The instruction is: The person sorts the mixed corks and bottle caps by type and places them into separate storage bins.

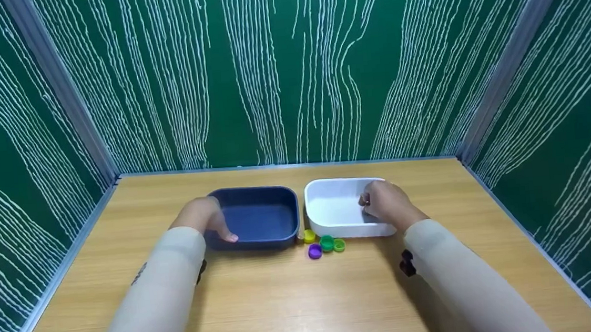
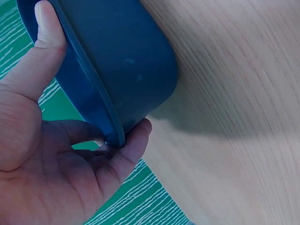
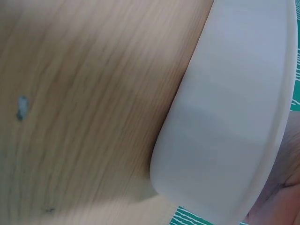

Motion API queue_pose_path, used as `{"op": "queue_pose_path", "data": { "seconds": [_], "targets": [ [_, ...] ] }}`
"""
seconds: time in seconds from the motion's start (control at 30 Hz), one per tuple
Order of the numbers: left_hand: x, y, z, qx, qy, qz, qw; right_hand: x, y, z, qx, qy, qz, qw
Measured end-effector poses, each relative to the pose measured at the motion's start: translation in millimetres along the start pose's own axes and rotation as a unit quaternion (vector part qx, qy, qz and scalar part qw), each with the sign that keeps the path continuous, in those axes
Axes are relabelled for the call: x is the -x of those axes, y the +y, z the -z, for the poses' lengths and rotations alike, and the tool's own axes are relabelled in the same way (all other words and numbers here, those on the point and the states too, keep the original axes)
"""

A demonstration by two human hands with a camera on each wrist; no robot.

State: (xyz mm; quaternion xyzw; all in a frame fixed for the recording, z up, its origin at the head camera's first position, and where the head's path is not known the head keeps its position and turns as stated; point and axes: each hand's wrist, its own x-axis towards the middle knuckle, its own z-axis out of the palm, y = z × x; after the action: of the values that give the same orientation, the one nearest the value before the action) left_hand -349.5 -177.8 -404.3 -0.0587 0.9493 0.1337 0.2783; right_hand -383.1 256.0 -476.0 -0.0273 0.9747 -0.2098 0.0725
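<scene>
A dark blue bin [image 1: 262, 241] sits at the centre left of the table. My left hand [image 1: 202, 218] holds its left end; in the left wrist view the thumb [image 2: 49, 28] lies over the rim and the fingers [image 2: 133, 150] curl about the rim's corner. Beside it stands a white bin [image 1: 345, 229]. My right hand [image 1: 388, 203] reaches over its right side with bent fingers inside. Those fingertips are too small in the head view and hidden by the bin wall in the right wrist view, so what they hold is unclear.
Several small round caps lie before the bins: yellow [image 1: 309, 236], purple [image 1: 315, 251], green [image 1: 327, 243] and light green [image 1: 339, 245]. Green panels with white streaks [image 1: 288, 71] enclose the wooden table [image 1: 296, 303] at the back and sides.
</scene>
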Motion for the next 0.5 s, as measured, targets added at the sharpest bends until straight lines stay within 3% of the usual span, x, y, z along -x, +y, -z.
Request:
{"op": "queue_pose_path", "data": {
  "seconds": [0.27,0.43,0.5],
  "targets": [
    [3.5,1.3,0.7,0.012,-0.004,0.010,0.9999,7.4,-20.5,9.7,0.030,0.006,-0.001,1.000],
    [-3.7,0.7,-1.4,0.024,0.000,0.017,0.9996,14.6,-39.0,12.6,0.057,0.023,0.027,0.998],
    [-3.5,1.0,-0.7,0.015,-0.002,0.016,0.9998,19.0,-45.9,12.4,0.066,0.040,0.056,0.995]
  ]
}}
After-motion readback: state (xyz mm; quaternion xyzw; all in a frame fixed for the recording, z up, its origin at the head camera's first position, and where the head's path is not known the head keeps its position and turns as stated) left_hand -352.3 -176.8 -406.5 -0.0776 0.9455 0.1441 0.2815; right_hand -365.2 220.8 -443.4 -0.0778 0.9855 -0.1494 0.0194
